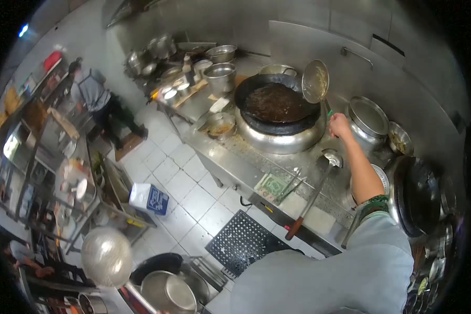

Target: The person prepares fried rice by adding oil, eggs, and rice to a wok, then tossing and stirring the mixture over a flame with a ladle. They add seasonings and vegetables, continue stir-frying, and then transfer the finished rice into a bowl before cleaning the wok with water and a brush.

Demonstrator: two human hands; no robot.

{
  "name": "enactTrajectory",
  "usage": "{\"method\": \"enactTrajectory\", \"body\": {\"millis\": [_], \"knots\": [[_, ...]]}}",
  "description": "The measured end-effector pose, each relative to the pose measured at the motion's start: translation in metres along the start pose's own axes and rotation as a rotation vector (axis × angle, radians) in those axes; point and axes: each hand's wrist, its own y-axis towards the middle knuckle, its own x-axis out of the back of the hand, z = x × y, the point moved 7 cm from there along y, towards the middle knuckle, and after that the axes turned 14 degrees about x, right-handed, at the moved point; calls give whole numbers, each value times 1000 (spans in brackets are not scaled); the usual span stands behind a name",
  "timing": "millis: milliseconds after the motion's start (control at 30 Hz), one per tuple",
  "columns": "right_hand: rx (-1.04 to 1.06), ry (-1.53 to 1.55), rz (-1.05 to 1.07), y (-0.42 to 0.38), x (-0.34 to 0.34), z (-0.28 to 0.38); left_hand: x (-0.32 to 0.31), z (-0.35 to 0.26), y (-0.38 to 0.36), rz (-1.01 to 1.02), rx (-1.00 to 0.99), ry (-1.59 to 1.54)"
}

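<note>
My right hand [340, 125] is closed round the handle of a round, shallow metal pan [315, 82]. The pan is tilted at the right rim of a black wok [276, 102], with pale food bits on its inner face. Dark brown liquid lies in the wok, which sits on a steel burner ring. At the bottom edge only a sliver of my left hand [163, 312] shows, at the end of a handle running up to a round mesh skimmer [107, 256]. Below my right forearm, a ladle [315, 199] with a wooden grip rests across the counter.
A second wok [416, 196] and a lidded pot [368, 116] stand to the right. Steel pots [220, 78] and a bowl of food [221, 126] are on the left counter. A black perforated mat [246, 240] covers some floor tiles. One person [91, 94] stands by the shelves; another is lower left.
</note>
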Motion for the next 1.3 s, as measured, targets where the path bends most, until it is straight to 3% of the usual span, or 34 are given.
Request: {"method": "enactTrajectory", "body": {"millis": [33, 67, 100, 133, 233, 367, 467, 533, 633, 700, 767, 833, 867, 933, 1000, 1067, 1167, 1300], "knots": [[9, -129, 20, 7, 12, 3, -54, -5, -8, 18, -81, 105], [38, -143, 75, 8, 13, -1, -88, 13, 17, 345, 2, 133], [59, -165, 133, 10, 12, 0, -117, 23, 41, 446, 111, 93], [78, -189, 195, 14, 13, -4, -153, 29, 66, 551, 102, 28], [-119, 189, 372, 10, 17, -13, -264, 48, 85, 491, 168, 172], [-315, 598, 545, -10, 7, -6, -413, 83, 124, 691, 314, 240], [-453, 961, 500, -25, -30, -33, -507, 113, 143, 861, 426, 271], [-404, 1078, 478, -42, -47, -41, -552, 138, 176, 934, 511, 325], [-341, 1252, 342, -65, -51, -52, -588, 159, 192, 820, 470, 330], [-304, 1366, 231, -75, -29, -67, -598, 171, 206, 781, 571, 366], [-257, 1443, 79, -87, 9, -92, -602, 173, 219, 830, 486, 437], [-254, 1287, -158, -103, 70, -126, -603, 179, 248, 685, 543, 390], [-259, 1204, -263, -111, 101, -142, -599, 176, 227, 682, 499, 419], [-205, 913, -446, -115, 173, -181, -592, 179, 260, 668, 497, 514], [-281, 467, -554, -120, 239, -221, -582, 174, 295, 761, 469, 662], [-15, -789, -666, -105, 294, -267, -562, 165, 279, 655, 300, 795], [-590, -818, -234, -90, 310, -312, -530, 145, 253, 619, 183, 871], [-570, -801, -292, -98, 304, -307, -484, 127, 245, 649, 100, 970]]}}
